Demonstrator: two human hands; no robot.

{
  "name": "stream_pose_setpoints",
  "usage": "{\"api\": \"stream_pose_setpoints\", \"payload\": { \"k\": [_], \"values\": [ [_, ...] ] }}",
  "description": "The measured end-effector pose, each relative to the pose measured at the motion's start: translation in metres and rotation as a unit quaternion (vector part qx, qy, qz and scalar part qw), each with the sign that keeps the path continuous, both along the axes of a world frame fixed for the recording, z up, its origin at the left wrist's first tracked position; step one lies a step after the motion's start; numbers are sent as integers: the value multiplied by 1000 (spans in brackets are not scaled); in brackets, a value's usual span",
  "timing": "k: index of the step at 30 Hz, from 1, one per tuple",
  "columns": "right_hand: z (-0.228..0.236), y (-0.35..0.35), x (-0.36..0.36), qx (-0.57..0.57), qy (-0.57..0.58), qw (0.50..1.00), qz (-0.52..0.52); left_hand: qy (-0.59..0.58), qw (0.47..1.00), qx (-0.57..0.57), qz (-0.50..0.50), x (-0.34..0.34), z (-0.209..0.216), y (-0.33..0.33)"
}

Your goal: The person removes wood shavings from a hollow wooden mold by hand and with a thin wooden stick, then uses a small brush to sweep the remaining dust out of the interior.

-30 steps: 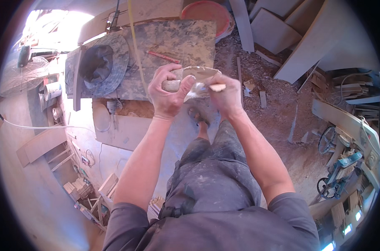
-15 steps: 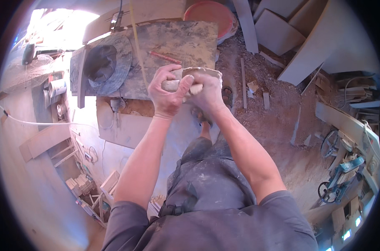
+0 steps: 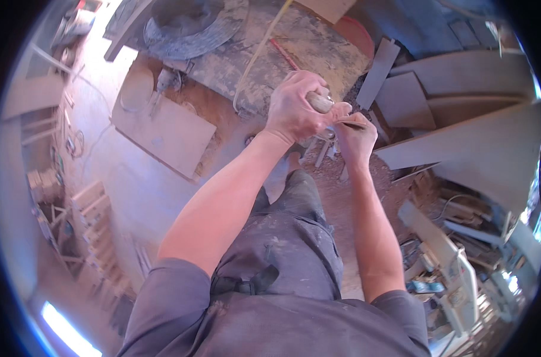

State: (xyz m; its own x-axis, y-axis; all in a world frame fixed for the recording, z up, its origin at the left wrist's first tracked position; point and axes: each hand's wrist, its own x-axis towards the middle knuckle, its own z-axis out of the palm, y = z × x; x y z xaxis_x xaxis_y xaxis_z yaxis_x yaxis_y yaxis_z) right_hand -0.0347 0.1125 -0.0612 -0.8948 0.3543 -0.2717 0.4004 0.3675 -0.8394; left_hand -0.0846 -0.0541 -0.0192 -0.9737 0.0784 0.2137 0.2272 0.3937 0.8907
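Pale wooden piece [image 3: 320,102]: rounded, light tan, lying roughly level, mostly wrapped by left hand [image 3: 294,110], only right end showing. Thin stick-like tool [image 3: 349,123]: slim, dark, pinched in right hand [image 3: 355,138], tip touching exposed end of wooden piece, above sawdust-strewn floor.

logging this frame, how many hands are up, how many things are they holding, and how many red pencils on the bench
hands: 2, the left hand and the right hand
held things: 2, a pale wooden piece in the left, a thin stick-like tool in the right
red pencils on the workbench: 1, the red pencil
total: 5
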Motion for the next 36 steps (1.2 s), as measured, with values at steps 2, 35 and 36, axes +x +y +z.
{"api": "stream_pose_setpoints", "payload": {
  "k": [2, 35, 36],
  "values": [
    [0, -7, -3, -69, -13, 996, -46, -11, 1000, 0, 7, -1, -4, -3],
    [20, -10, 6, -35, 175, 849, 497, 10, 954, -10, 299, 120, 15, -68],
    [39, -24, 18, -39, 186, 823, 536, 17, 941, -16, 337, 141, 15, -82]
  ]
}}
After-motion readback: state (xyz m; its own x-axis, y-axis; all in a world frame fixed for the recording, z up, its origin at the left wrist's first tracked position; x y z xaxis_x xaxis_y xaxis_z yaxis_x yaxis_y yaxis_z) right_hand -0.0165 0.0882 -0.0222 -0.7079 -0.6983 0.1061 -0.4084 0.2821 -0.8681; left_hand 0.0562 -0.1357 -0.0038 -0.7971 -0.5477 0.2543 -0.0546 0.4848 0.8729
